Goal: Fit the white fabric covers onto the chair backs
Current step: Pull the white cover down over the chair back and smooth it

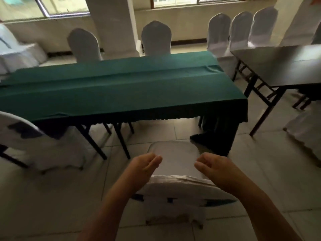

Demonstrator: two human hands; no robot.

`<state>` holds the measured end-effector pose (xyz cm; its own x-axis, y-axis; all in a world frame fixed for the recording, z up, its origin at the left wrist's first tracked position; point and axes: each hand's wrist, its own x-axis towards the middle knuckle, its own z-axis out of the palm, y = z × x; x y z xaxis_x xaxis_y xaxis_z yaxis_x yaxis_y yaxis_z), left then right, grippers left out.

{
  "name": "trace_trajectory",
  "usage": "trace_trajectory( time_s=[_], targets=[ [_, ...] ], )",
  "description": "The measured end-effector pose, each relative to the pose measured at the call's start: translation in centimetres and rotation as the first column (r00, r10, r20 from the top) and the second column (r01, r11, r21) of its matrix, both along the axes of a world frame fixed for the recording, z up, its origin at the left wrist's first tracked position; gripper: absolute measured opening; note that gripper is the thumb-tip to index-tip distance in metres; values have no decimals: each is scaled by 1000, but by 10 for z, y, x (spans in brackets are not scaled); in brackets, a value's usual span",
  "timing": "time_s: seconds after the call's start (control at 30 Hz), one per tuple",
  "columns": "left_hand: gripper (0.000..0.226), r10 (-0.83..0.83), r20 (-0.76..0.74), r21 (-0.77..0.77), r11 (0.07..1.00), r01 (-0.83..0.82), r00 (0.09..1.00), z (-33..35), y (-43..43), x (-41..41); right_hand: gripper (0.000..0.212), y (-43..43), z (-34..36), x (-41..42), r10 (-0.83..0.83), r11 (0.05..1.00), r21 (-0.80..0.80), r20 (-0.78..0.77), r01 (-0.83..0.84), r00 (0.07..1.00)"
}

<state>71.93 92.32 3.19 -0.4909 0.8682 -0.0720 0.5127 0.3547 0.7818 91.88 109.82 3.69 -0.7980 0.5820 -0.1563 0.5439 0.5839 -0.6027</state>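
A chair in a white fabric cover (175,160) stands directly below me, its seat facing the green table. The cover lies over the chair back (178,183) and hangs down behind it to a frayed hem near the floor. My left hand (144,164) hovers above the back's left end, fingers curled and apart, holding nothing. My right hand (213,166) hovers above the right end in the same loose curl, also with nothing in it. Neither hand touches the cover.
A long table with a green cloth (121,87) stands ahead. A covered chair (40,141) is at the left, two covered chairs (156,39) behind the table, three more (241,30) at the back right. A bare dark table (286,66) is on the right.
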Motion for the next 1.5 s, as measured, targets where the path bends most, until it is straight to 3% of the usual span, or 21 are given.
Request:
trace_trajectory(
  time_s=[0.1,0.2,0.27,0.43,0.57,0.77,1.0,1.13,1.33,1.5],
  targets=[
    [62,61,-78,-5,998,-62,995,-11,1,20,27,-2,-21,9,63,996,65,50,-66,997],
    [47,127,-151,16,992,-125,980,-28,-6,47,29,-15,-37,23,105,993,40,69,-108,992],
    [50,139,-216,52,990,-131,966,-36,-14,63,34,-28,-46,31,137,984,108,65,-143,988],
    [67,181,-230,125,980,-155,956,-51,-33,85,53,-63,-65,45,-9,983,176,-187,43,982],
    [75,168,-236,130,982,-140,957,-54,-38,87,67,-76,-75,48,-65,979,168,-260,111,963],
    [55,180,-384,258,963,-82,906,-69,-29,58,61,-79,-101,30,-183,921,221,-486,322,855],
    [54,325,-445,411,902,-132,834,-98,-17,36,46,-64,-130,8,-220,870,170,-706,463,673],
    [55,353,-407,409,895,-178,842,-103,-7,32,47,-47,-133,7,-218,875,161,-710,456,669],
    [53,371,-358,450,873,-190,857,-95,50,21,47,18,-104,-6,-272,921,70,-588,383,762],
    [51,396,-404,438,875,-206,825,-99,94,-16,51,66,-103,-45,-261,936,45,-578,349,774]
  ],
)
